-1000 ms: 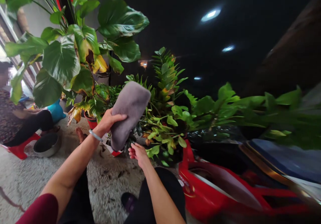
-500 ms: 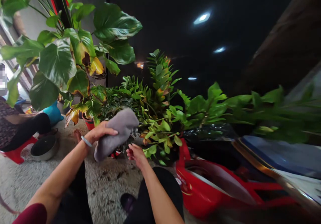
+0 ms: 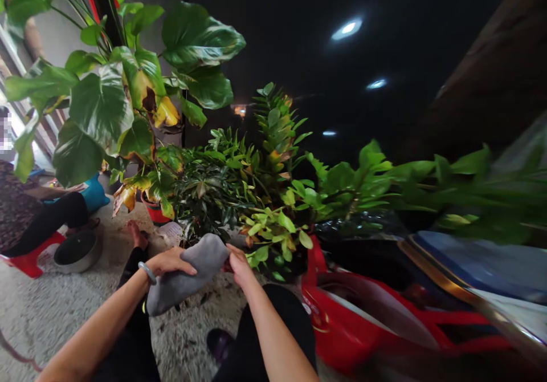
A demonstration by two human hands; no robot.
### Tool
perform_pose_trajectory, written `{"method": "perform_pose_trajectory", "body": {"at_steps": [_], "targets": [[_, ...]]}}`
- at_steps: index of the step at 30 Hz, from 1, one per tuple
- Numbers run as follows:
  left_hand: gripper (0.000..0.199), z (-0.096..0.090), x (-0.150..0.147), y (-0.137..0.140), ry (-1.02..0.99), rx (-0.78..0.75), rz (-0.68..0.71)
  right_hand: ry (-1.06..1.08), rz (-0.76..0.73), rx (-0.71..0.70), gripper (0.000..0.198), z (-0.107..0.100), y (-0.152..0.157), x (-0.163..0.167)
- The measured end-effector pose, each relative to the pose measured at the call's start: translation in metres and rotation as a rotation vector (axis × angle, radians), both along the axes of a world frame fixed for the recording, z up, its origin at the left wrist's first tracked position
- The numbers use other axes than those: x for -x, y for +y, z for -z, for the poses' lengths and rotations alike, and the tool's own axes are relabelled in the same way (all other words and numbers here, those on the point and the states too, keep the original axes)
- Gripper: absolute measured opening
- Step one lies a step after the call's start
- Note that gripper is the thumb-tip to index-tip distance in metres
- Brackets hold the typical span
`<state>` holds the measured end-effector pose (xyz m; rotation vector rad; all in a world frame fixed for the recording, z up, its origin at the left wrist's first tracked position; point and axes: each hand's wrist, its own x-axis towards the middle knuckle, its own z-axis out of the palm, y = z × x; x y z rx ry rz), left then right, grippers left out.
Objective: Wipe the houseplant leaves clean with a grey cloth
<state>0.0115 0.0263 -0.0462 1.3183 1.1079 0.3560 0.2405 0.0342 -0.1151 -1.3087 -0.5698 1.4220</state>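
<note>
A folded grey cloth (image 3: 188, 279) is held out low in front of my knees, slanting up to the right. My left hand (image 3: 173, 262), with a pale bangle at the wrist, grips its upper edge, thumb on top and the other fingers partly hidden. At the cloth's right end is my right hand (image 3: 238, 265), its fingers closed on that corner and mostly turned from view. Just beyond the cloth stands a dark-leaved bushy plant (image 3: 205, 199). A lighter green plant (image 3: 277, 222) grows close to my right hand.
A large-leaved plant (image 3: 100, 105) with yellowing leaves rises at left. Beyond a grey basin (image 3: 77, 252), a person (image 3: 21, 211) sits on a red stool (image 3: 32, 259). A red bag (image 3: 342, 325) stands by my right knee, beside a blue-lidded container (image 3: 478, 265).
The grey cloth has come down and toward me in my left hand, away from the plant leaves. My right hand has closed on its right end.
</note>
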Motion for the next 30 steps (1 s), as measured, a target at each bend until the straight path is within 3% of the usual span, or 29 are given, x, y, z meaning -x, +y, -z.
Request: {"method": "perform_pose_trajectory", "body": {"at_steps": [6,10,16,19,21,24,30], "targets": [[0.044,-0.015,0.008,0.001,-0.094,-0.044,-0.081,0.026,0.021,-0.008,0.019,-0.012,-0.003,0.003],[0.041,-0.012,0.013,-0.002,-0.092,-0.085,-0.104,0.062,0.051,-0.031,0.02,-0.02,-0.004,-0.005],[0.037,-0.005,0.027,-0.009,-0.062,-0.087,-0.124,0.486,0.189,-0.319,0.022,-0.048,-0.013,-0.043],[0.037,-0.011,0.028,-0.013,-0.058,-0.061,-0.123,0.541,0.175,-0.337,0.039,-0.07,-0.01,-0.056],[0.037,-0.021,0.025,-0.017,-0.065,-0.063,-0.111,0.511,0.193,-0.284,0.039,-0.083,-0.003,-0.06],[0.037,-0.044,0.021,-0.022,-0.142,-0.101,-0.121,0.411,0.239,-0.215,0.021,-0.089,0.006,-0.061],[0.053,-0.114,-0.003,-0.016,-0.432,-0.284,-0.269,0.171,0.24,-0.133,0.027,-0.046,-0.009,-0.059]]}}
